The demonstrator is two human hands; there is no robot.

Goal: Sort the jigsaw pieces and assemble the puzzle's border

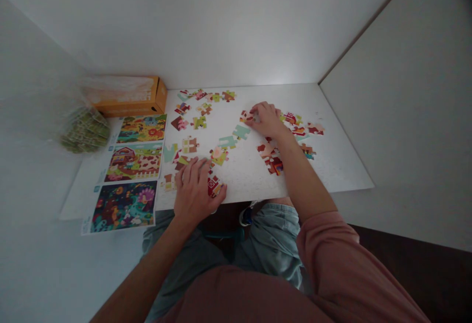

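Note:
Palm down, my left hand point(197, 188) rests at the table's front edge with its fingers stretched out over jigsaw pieces. A dark red piece with a white barn-door pattern point(214, 186) shows beside its thumb. Farther back, the bent fingers of my right hand point(267, 119) are on a brown-and-white puzzle piece point(246, 116), partly hidden by the fingertips. Just in front of that piece lies a pale green piece point(241, 132). Brown, white and red pieces point(271, 158) lie left of my right forearm, which covers part of the cluster there.
More pieces point(199, 123) are scattered over the white table point(243, 180) at back left, with others point(315, 128) at right. A picture sheet point(134, 162) with three scenes overhangs the left front edge. Behind it stand an orange box point(129, 99) and a clear plastic bag with green contents point(85, 130). Walls enclose the back and right.

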